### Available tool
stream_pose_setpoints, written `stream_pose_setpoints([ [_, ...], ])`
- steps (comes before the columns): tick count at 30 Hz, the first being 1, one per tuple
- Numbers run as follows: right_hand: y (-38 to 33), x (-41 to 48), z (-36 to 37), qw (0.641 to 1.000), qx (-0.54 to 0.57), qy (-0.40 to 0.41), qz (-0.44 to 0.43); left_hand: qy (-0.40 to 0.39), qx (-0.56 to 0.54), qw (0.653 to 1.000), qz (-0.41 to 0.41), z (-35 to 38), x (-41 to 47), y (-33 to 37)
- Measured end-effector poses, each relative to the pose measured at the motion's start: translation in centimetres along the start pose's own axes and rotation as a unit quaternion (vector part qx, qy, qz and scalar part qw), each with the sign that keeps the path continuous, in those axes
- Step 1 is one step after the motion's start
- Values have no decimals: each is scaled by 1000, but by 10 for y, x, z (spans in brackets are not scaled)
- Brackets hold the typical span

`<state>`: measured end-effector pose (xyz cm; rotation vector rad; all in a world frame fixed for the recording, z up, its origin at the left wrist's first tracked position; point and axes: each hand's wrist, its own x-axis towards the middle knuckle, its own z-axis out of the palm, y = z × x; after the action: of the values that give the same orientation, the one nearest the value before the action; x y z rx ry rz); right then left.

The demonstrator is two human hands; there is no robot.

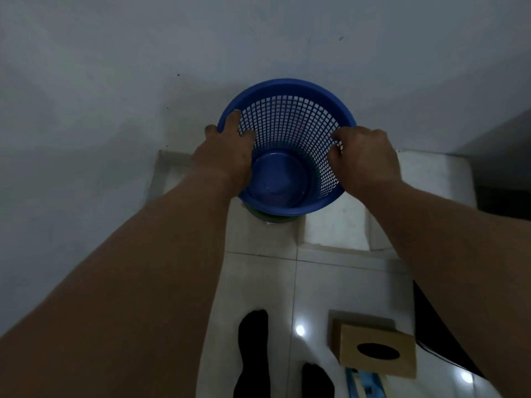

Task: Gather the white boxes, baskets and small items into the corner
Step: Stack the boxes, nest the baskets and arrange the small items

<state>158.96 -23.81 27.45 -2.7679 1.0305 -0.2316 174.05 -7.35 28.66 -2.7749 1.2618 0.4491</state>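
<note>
A blue plastic mesh basket (290, 127) is held up in front of the wall, its open mouth tipped toward me so I see its solid bottom. My left hand (230, 147) grips the rim on the left, fingers inside the mesh. My right hand (365, 156) grips the rim on the right. A green object (271, 218) peeks out just under the basket's lower edge. White foam boxes (425, 173) stand against the wall behind and below the basket, one at the left (168, 168) partly hidden by my arm.
A brown cardboard tissue box (376, 349) lies on the glossy white tiled floor (258, 282) at lower right. My two black-socked feet (253, 349) stand below. A dark object (431, 326) lies along the right side. The grey wall (115, 81) fills the upper frame.
</note>
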Motion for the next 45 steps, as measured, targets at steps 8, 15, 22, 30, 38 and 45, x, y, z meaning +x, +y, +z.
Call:
stream_pose_setpoints([
  [8,9,2,44,999,-2,-44,30,-25,27,998,47,49,28,-10],
  [15,3,10,65,997,-2,-65,32,-53,32,996,57,66,45,-24],
  [22,-5,6,72,994,3,-100,47,-74,30,996,38,73,50,-21],
  [30,15,-23,64,993,8,-104,59,-48,45,992,106,81,42,13],
  [38,71,-99,40,989,14,-98,109,7,71,966,249,88,6,107],
  [45,99,-205,33,986,5,-127,111,-13,14,947,321,126,-83,186],
])
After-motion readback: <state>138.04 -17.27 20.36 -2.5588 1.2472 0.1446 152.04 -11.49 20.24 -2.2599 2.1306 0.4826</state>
